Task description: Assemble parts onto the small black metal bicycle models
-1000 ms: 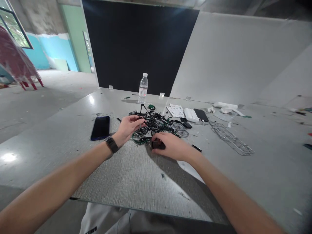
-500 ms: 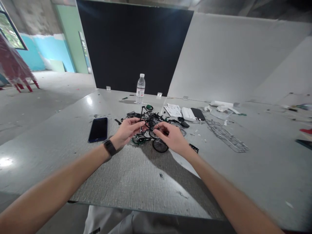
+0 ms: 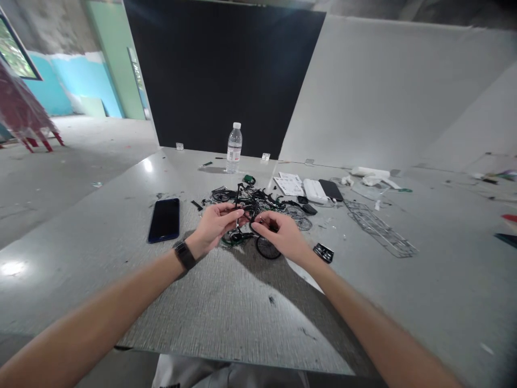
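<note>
Arms stretched forward over the grey table (image 3: 226,302), and your left hand (image 3: 214,225) and right hand (image 3: 283,237) met fingertip to fingertip, each pinching a small black model-bicycle part (image 3: 245,215) just above the pile of black and green bicycle parts (image 3: 258,202). One loose wheel (image 3: 267,249) lay under your right hand. One dark phone (image 3: 164,220) lay left of your left hand, one water bottle (image 3: 234,147) stood beyond the pile, and one wire sprue frame (image 3: 379,229) rested well to the right.

Bare forearms, no sleeves; black watch (image 3: 184,254) on left wrist; white trousers (image 3: 226,374) at frame bottom.
</note>
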The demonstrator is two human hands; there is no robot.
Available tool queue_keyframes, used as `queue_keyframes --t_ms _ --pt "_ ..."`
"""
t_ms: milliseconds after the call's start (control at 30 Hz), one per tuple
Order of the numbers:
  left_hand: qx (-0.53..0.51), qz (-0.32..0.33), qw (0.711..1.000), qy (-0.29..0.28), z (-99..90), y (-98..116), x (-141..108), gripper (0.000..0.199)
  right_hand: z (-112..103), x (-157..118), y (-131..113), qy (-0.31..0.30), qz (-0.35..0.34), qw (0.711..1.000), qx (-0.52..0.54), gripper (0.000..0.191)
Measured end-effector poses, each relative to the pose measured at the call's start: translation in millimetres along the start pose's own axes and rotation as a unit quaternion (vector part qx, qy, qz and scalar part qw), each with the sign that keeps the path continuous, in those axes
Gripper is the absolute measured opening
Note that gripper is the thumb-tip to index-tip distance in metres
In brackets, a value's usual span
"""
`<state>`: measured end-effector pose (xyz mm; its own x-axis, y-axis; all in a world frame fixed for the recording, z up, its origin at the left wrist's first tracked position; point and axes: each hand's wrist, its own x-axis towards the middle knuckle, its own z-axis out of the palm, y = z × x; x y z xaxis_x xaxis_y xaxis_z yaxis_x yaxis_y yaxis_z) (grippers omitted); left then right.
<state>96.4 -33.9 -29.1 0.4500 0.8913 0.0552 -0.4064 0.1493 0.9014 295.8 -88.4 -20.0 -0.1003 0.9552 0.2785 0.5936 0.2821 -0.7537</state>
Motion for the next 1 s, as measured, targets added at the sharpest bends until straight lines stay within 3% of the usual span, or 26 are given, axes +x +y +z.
queue_keyframes --t_ms 200,533,600,667,733,800,900,1000 --pt "0.01 0.006 1.0 -0.004 2.5 -4 0 0.023 7 0 -5 0.018 0.01 0.998 0.063 0.031" --pt "0.006 0.024 0.999 0.03 0.3 2 4 0.016 -6 -6 -6 0.073 -0.017 0.994 0.075 0.027" --pt "-0.005 0.021 0.999 0.044 -2.4 4 5 0.014 -8 -8 -3 0.107 -0.062 0.991 0.043 0.023" --pt "-0.01 0.019 0.998 0.054 -3.9 6 6 0.012 -12 -11 -1 0.146 -0.158 0.976 -0.016 0.013" --pt "-0.007 0.021 0.997 0.069 -4.1 8 6 0.009 -18 -15 -1 0.167 -0.279 0.942 -0.086 0.004" --pt "0.003 0.023 0.997 0.079 -3.6 10 6 0.009 -24 -17 -3 0.18 -0.372 0.898 -0.15 0.012" --pt "0.017 0.025 0.996 0.079 -2.4 11 5 0.01 -32 -19 -7 0.2 -0.43 0.852 -0.221 0.016" --pt "0.012 0.023 0.996 0.081 -1.2 12 4 0.01 -35 -19 -9 0.196 -0.432 0.842 -0.258 0.016"
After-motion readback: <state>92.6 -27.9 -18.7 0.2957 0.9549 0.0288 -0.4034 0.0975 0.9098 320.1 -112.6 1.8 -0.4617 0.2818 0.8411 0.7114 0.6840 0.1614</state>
